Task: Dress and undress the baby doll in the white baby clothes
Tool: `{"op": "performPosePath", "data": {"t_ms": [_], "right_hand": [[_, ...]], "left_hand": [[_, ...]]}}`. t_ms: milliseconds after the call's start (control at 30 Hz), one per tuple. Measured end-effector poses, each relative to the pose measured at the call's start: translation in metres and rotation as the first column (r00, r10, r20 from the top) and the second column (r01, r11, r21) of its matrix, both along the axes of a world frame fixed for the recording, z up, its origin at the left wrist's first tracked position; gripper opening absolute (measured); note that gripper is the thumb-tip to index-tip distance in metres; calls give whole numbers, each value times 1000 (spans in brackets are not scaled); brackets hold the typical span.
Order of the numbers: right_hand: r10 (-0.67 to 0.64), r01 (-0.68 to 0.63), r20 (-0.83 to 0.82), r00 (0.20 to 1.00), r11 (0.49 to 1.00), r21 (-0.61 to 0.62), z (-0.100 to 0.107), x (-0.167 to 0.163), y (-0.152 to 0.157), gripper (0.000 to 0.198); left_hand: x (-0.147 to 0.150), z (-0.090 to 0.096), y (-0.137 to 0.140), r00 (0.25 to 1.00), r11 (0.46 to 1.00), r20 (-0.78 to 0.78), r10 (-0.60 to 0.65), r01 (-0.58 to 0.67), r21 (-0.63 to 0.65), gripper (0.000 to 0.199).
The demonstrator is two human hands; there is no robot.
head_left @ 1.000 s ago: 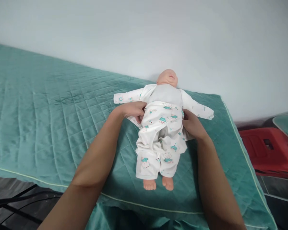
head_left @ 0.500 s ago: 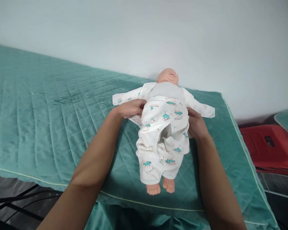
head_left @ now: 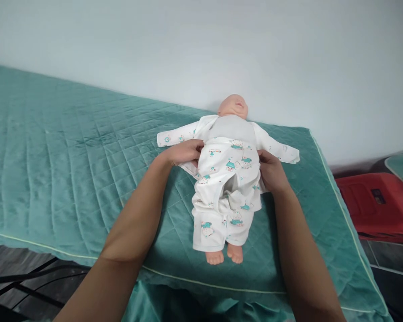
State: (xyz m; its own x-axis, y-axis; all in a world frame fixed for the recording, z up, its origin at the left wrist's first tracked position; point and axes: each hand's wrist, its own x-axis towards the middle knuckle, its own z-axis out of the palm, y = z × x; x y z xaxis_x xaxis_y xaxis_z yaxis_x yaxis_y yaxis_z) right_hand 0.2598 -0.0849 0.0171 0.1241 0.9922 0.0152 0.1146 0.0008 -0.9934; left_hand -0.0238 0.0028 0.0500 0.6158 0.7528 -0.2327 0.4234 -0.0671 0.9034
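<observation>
A baby doll [head_left: 233, 106] lies on its back, head by the wall and bare feet towards me. Its legs are in white baby pants [head_left: 215, 179] with a teal animal print and an open crotch, whose waistband reaches over the belly. A matching baby top [head_left: 181, 135] covers the arms and lies spread open at the chest. My left hand [head_left: 185, 153] is closed on the pants' waist at the left side. At the opposite side my right hand [head_left: 272, 172] grips the waist too. Fingertips of both hands are partly hidden by cloth and the doll's body.
A green quilted cover [head_left: 70, 170] lies under the doll and runs far to the left along the pale wall [head_left: 201, 49]. Beyond its right edge is a red plastic object [head_left: 376, 205]. Dark metal bars [head_left: 27, 281] show below at the left.
The doll's feet and the pants' leg hems have shifted slightly up towards the wall. My right hand has moved a little inward and up, while my left hand stays nearly in place.
</observation>
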Motion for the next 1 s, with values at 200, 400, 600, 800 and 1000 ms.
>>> {"op": "performPosePath", "data": {"t_ms": [200, 400, 600, 800, 1000], "right_hand": [[-53, 52, 75, 996, 999, 5, -3, 0, 2, 16], [-103, 91, 107, 989, 989, 116, -9, 0, 4, 27], [-89, 72, 179, 980, 993, 98, -7, 0, 4, 28], [-116, 97, 225, 967, 991, 96, -5, 0, 3, 23], [-193, 166, 391, 900, 981, 100, 0, -6, -1, 21]], "left_hand": [[0, -5, 2, 998, 999, -46, 39, -40, -36, 27], [8, -5, -1, 976, 971, -168, 138, -99, 219, 21], [13, -1, -4, 908, 876, -347, 234, -42, 481, 17], [12, 1, -20, 838, 696, -394, 376, 25, 718, 22], [20, 7, -29, 911, 541, 81, 404, -309, 782, 17]]}}
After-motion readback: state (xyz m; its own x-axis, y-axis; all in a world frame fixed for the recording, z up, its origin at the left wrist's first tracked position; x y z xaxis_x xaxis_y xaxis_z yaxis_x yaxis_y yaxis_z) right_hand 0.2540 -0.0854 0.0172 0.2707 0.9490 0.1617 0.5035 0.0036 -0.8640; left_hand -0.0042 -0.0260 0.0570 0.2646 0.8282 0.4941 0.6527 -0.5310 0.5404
